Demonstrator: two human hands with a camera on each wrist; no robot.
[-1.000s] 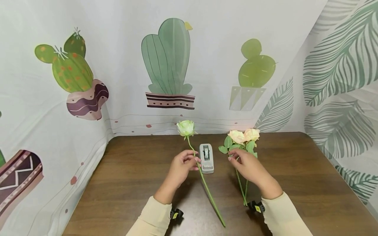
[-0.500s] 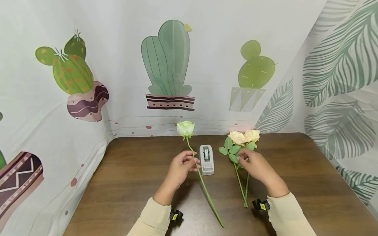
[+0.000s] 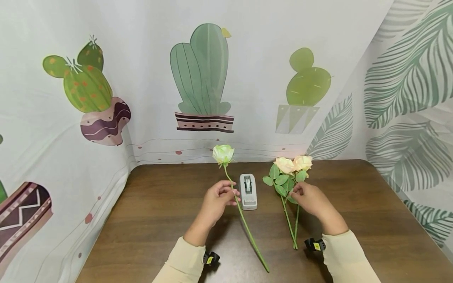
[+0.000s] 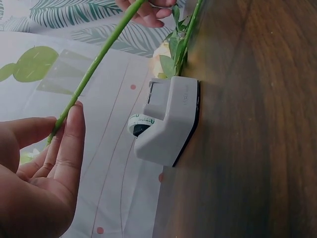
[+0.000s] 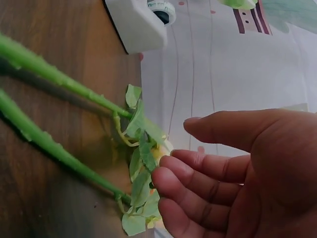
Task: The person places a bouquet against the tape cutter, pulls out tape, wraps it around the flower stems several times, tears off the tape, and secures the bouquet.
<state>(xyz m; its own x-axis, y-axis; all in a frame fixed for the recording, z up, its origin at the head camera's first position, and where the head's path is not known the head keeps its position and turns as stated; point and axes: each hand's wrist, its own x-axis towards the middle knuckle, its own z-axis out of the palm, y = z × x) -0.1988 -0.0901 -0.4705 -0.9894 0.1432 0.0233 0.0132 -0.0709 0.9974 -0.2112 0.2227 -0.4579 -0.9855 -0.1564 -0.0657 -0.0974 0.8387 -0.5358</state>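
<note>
My left hand pinches the green stem of a pale green-white rose between thumb and fingers, holding it slanted above the table. The left wrist view shows that stem crossing the fingertips. Two peach roses lie side by side with leaves and crossing stems. Just right of their leaves is my right hand. In the right wrist view its thumb stands apart from the loosely bent fingers, with nothing between them. The fingertips are close to a leaf; whether they touch cannot be told.
A white tape dispenser with a roll of tape stands between the two hands. The brown wooden table ends at a wall cloth printed with cacti and leaves. A black wrist camera sits by the right sleeve.
My right hand has drawn back to the right and slightly down from over the peach roses' leaves, uncovering more of them. The left hand and its rose have hardly moved.
</note>
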